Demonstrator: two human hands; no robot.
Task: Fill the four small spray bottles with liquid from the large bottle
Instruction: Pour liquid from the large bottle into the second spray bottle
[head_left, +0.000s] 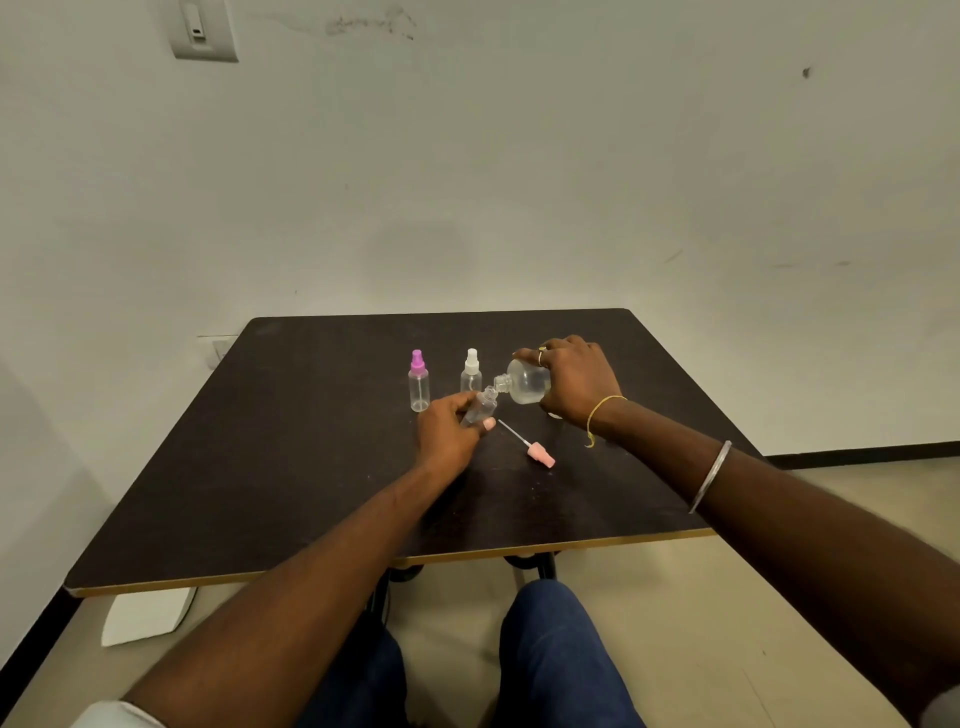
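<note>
My left hand (451, 428) grips an uncapped small clear spray bottle (480, 408), tilted with its mouth up to the right. My right hand (574, 382) holds the large clear bottle (527, 383) tipped on its side, its open neck right at the small bottle's mouth. The pink spray cap (540, 456) with its thin dip tube lies on the dark table (291, 467) just in front of the hands. Behind my left hand stand two capped small bottles: one with a purple cap (418, 382), one with a white cap (471, 371). A fourth small bottle is not visible.
The table stands against a white wall; its near edge has a yellow trim. A small pale object (555, 414) peeks out under my right wrist. My legs in blue trousers are below the near edge, and a white object (145, 616) lies on the floor at left.
</note>
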